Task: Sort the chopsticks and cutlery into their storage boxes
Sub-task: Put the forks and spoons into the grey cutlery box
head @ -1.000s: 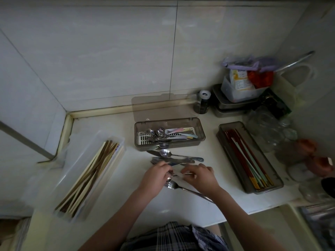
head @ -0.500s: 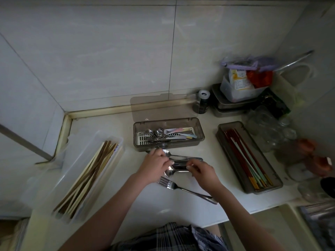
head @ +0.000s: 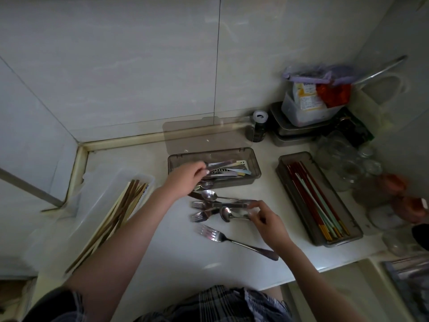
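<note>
We have our left hand [head: 185, 180] over the left end of the smoky cutlery box [head: 254, 166] at centre frame, fingers curled around what looks like a utensil handle going in, though we cannot tell exactly what it grips. Our right hand [head: 267, 219] sits lower right of it, fingertips pinched on the handle of a spoon [head: 226, 213] in the loose pile of forks and spoons [head: 209, 203] on the counter [head: 162, 252]. A lone fork [head: 218, 237] lies nearer us, its handle close to our right wrist. We judge that lifting the spoon could drag neighbouring pieces or nudge that fork toward the counter's near edge. The brown chopstick box [head: 285, 163] at right and the clear chopstick box [head: 148, 180] at left flank us; bare counter lies lower centre.
</note>
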Available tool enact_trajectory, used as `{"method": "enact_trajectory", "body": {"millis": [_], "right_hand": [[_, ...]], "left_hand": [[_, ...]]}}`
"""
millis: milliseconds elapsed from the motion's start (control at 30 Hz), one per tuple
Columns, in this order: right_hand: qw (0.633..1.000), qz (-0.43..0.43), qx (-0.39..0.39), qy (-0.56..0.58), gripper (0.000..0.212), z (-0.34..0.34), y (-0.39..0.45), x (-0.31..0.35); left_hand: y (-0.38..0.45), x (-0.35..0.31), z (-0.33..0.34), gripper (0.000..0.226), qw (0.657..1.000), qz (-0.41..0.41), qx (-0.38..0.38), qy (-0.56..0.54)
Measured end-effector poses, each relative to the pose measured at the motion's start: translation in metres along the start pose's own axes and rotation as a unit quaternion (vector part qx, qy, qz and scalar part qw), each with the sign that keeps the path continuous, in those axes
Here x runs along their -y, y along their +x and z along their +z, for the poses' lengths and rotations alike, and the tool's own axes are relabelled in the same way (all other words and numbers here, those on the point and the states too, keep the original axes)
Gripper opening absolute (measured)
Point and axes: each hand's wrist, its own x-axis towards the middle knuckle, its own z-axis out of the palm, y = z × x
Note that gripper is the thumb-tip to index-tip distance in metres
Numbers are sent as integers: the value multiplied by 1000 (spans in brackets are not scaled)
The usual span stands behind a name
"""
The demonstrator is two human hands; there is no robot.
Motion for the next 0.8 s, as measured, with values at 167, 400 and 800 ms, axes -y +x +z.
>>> {"method": "enact_trajectory", "body": {"millis": [167,400,800], "right_hand": [[999,23,14,-22,9,9,-7,-10],[999,45,7,7,11,12,-5,-3],[994,1,44,102,23,17,7,43]], "left_hand": [[18,10,6,31,991,26,44,127],[3,2,15,36,985,51,-53,156],[-72,-22,45,13,986,-105,13,-129]]}}
